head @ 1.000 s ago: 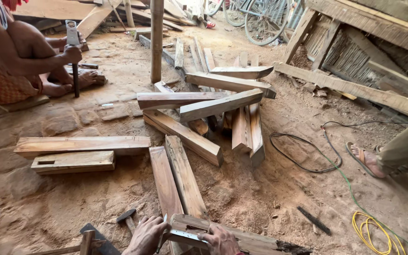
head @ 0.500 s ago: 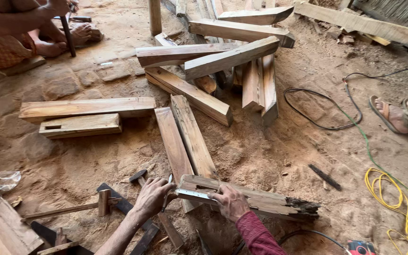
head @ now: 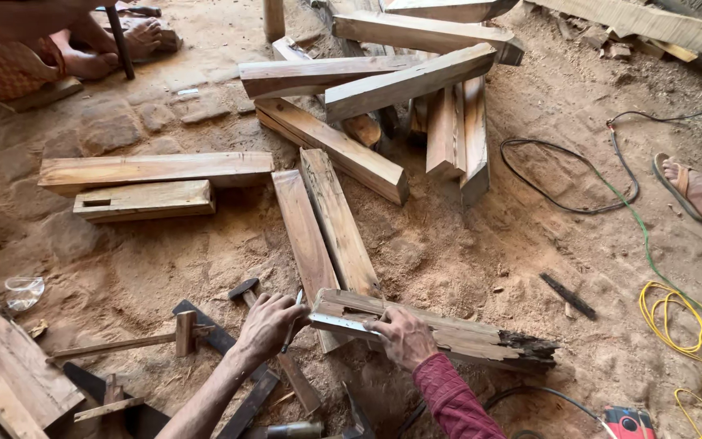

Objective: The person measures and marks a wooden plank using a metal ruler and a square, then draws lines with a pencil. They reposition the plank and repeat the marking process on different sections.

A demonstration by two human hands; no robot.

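Note:
A rough, weathered wooden block (head: 457,335) with a charred right end lies on the sawdust floor in front of me. My right hand (head: 401,336), in a dark red sleeve, presses a flat metal ruler (head: 344,323) onto the block's upper left edge. At the block's left end my left hand (head: 266,325) grips a thin pencil-like tool (head: 295,311), its tip close to the ruler. Two flat planks (head: 327,228) lie side by side just beyond the block.
A hammer (head: 244,288), a wooden gauge (head: 182,333) and a dark square (head: 213,335) lie left of my hands. Beams are piled (head: 400,85) farther off. Black cable (head: 566,175), yellow cord (head: 692,333), a red power tool (head: 629,423). A sandalled foot (head: 688,185) right; a seated person's feet (head: 136,34) top left.
The view has tilted down and drawn closer to the block. Both hands stay at the block's left end, ruler still pressed on it.

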